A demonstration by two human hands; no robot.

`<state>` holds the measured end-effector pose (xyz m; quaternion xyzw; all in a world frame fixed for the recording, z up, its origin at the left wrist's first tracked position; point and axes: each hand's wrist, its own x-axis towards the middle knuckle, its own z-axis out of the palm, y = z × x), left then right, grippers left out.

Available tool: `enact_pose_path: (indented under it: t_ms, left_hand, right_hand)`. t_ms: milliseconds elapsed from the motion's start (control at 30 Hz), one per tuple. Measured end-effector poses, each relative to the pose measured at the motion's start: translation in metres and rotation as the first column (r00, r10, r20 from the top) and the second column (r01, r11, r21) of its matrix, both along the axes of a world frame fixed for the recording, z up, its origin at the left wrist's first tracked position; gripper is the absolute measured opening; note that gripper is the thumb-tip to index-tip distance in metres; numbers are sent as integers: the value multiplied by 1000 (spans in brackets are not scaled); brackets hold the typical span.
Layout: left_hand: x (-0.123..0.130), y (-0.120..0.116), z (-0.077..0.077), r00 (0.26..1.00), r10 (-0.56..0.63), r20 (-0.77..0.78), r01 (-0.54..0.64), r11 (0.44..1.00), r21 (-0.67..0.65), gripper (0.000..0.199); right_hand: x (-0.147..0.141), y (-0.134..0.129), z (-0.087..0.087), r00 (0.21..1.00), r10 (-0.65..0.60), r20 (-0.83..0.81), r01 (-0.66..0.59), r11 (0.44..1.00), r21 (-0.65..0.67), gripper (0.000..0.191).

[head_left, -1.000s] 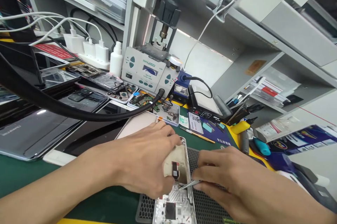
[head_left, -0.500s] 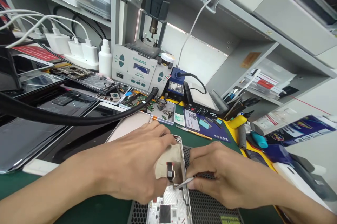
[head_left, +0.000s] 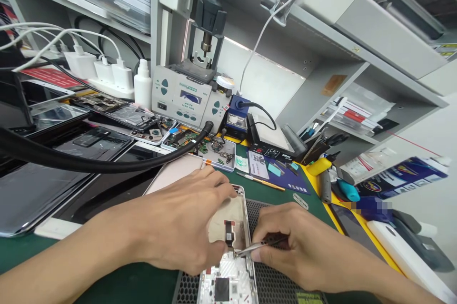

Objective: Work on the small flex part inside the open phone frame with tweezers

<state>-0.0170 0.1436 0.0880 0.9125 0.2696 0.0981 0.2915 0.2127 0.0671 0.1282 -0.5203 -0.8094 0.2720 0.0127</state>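
Head view — open phone [head_left: 231, 266]; long axis fore-and-aft

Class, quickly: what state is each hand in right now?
Left hand: open, spread over the opened phone; grip cannot be told.
Right hand: closed, holding a slim metal tool.

The tweezers [head_left: 249, 248] look like smooth, shiny metal. The open phone [head_left: 228, 266] looks silvery, like metal, inside. The mat [head_left: 273, 275] is dull and holey. The bottle [head_left: 143, 87] looks like smooth plastic. The hose [head_left: 124, 165] looks glossy.
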Motion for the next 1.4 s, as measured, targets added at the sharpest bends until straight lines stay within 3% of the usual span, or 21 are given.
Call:
enact_pose_path:
  t_ms: [300,467,600,800,1000,1233,1400]
  left_hand:
    - [0,0,-5,1000,0,7,0,1000,17,58]
    - [1,-1,-13,998,40,42,-42,999,35,59]
    - [3,-4,-11,998,59,20,-60,998,22,53]
    - [3,-5,-8,998,59,7,-59,998,12,45]
    - [2,-3,-10,999,47,17,-47,999,10,51]
    - [3,-2,-1,999,47,-15,-47,999,-21,54]
    - [-1,0,0,999,6,-36,-7,1000,-25,61]
  right_hand:
    - [-3,-18,-13,963,-267,23,268,963,-28,17]
    - [-5,-23,-16,916,-398,50,401,911,-96,21]
    - [-5,-20,-22,895,-445,11,439,878,-193,19]
    - [-5,-17,-28,880,-471,-55,446,862,-243,19]
    - [-10,-19,-11,899,-435,36,430,868,-246,18]
    - [-11,-23,-5,914,-382,138,390,920,-38,18]
    - [-18,-24,0,913,-335,232,346,938,-8,16]
